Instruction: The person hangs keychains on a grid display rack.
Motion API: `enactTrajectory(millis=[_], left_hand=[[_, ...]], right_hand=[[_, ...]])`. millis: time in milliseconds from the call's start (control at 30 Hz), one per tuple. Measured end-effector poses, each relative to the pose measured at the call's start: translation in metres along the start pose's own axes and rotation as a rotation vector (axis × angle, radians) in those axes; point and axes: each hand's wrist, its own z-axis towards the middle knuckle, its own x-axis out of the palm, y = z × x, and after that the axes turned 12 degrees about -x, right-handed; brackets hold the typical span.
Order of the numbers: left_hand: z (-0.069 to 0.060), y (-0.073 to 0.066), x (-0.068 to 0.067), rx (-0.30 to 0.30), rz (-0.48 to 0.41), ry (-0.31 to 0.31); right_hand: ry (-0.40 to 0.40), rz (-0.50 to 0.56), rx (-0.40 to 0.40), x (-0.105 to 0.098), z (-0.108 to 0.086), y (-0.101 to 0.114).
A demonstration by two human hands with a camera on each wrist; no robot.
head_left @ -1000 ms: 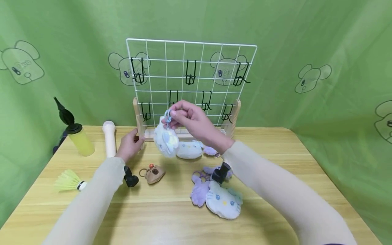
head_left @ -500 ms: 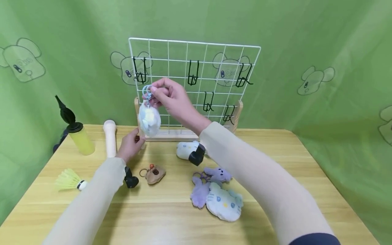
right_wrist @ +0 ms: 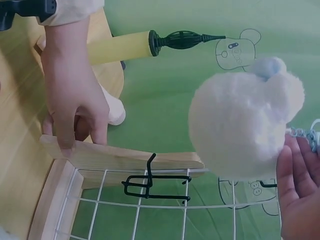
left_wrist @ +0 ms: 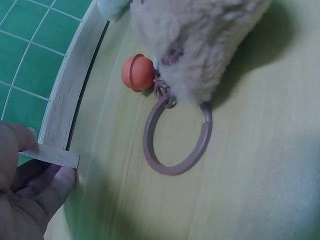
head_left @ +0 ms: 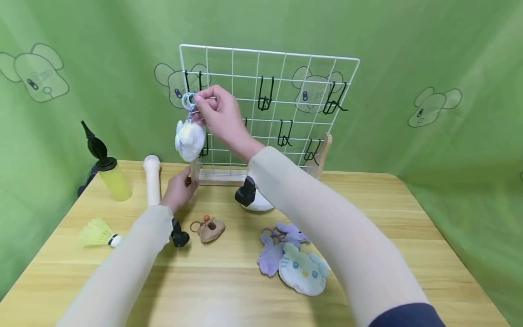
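Note:
In the head view my right hand (head_left: 224, 116) pinches the light-blue ring (head_left: 189, 101) of a white plush keychain (head_left: 190, 141). The plush hangs from it in front of the upper left of the white wire grid rack (head_left: 269, 52). Close by is a black hook (head_left: 200, 79), partly covered by the fingers. My left hand (head_left: 180, 190) grips the left wooden foot of the rack; the left wrist view shows thumb and fingers on either side of this wooden piece (left_wrist: 57, 155). Nearer me lies a brown plush keychain (head_left: 212, 230) with an orange bell (left_wrist: 139, 73) and brown ring (left_wrist: 172, 169).
Other black hooks (head_left: 265, 97) hang on the grid. Purple plush keychains (head_left: 269, 259) and a white cat-face plush (head_left: 304, 273) lie at centre right. Another white plush (head_left: 261, 202) is partly behind my right sleeve. At left stand a yellow bottle (head_left: 117, 182), a white microphone (head_left: 153, 179) and a shuttlecock (head_left: 96, 232).
My right hand has carried the white plush keychain up and left, from the rack's lower middle to its upper-left hook. The left hand has stayed on the wooden foot.

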Motion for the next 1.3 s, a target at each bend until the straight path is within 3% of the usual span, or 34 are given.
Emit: enactTrajectory(millis=[533,833,1100,1300], left_hand=[[-0.003,-0.007,-0.002,-0.003,0.005,0.014],[0.001,-0.003,-0.002,-0.004,0.009,0.018],[0.002,-0.001,-0.001,-0.018,0.018,0.013],[0.0,-0.003,-0.001,-0.008,0.031,0.007]], right_hand=[[-0.08,-0.128,0.109,0.003,0.015,-0.013],[-0.117,-0.126,0.151,0.005,0.019,-0.02],[-0.116,-0.117,0.154,0.006,0.019,-0.022],[-0.101,-0.207,0.13,0.004,0.018,-0.026]])
